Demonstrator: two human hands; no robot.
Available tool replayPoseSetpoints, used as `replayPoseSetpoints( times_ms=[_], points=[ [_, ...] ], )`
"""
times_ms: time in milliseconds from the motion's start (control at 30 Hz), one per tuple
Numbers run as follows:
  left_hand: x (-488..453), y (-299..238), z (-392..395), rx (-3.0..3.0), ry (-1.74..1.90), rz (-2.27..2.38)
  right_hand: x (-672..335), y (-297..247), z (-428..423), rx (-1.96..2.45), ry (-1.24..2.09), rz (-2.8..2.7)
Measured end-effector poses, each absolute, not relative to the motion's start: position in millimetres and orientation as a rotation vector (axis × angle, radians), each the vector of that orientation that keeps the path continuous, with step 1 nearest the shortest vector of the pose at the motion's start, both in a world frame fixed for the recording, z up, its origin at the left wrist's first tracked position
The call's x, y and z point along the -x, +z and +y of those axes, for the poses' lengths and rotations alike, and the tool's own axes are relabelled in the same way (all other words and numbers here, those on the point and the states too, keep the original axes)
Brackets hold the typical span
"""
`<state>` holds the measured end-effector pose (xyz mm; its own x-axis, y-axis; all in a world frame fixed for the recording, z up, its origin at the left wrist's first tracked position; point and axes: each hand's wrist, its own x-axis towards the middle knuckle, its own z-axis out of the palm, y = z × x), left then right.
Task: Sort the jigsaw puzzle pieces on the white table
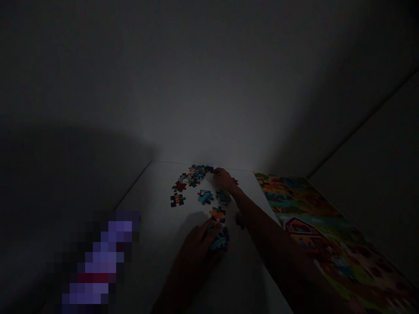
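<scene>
Jigsaw pieces [205, 197] lie on the white bench [153, 196], with knobbed, rounded edges and printed faces in teal, blue, orange and dark red. At the far end a crowded pile [197, 176] mixes many colours, its pieces overlapping. Just left and nearer lie a dark red piece [180, 186] and an orange-and-black one [177, 200]; a teal one sits near the middle, and an orange piece [217, 213] lies nearer still, just above a dark blue cluster [220, 239].

The left hand [202, 237] lies over part of that cluster, fingers reaching to the orange piece; I cannot tell whether it grips anything. The right hand [224, 178] is at the pile's right side, fingertips close together; whether a piece is between them is too dark to tell.

The right forearm [262, 235] crosses the bench's right side, hiding part of it. Along that side lies a colourful picture [327, 244] with a red barn. A pixelated purple patch [98, 266] covers the lower left. A plain wall [203, 96] rises behind.
</scene>
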<state>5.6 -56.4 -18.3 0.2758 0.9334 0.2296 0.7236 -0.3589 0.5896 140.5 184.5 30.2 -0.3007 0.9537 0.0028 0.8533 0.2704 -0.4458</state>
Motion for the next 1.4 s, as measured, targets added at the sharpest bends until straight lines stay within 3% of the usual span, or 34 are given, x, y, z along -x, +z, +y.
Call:
replayPoseSetpoints(
  times_ms=[233,533,833,1100,1400],
  points=[
    [-2,-18,-56,-2.152,0.776,1.465,-124,10,234,1.655,0.343,-2.402],
    [-4,-12,-57,-2.19,0.733,1.451,-135,14,221,1.808,0.23,-2.428],
    [-6,-5,-56,-2.053,0.8,1.43,-145,16,197,1.825,0.276,-2.423],
    [-7,-1,-57,-2.005,0.814,1.43,-150,19,203,1.513,0.455,-2.627],
    [-6,-4,-57,-1.999,0.832,1.438,-162,32,181,1.599,0.646,-2.411]
  ],
)
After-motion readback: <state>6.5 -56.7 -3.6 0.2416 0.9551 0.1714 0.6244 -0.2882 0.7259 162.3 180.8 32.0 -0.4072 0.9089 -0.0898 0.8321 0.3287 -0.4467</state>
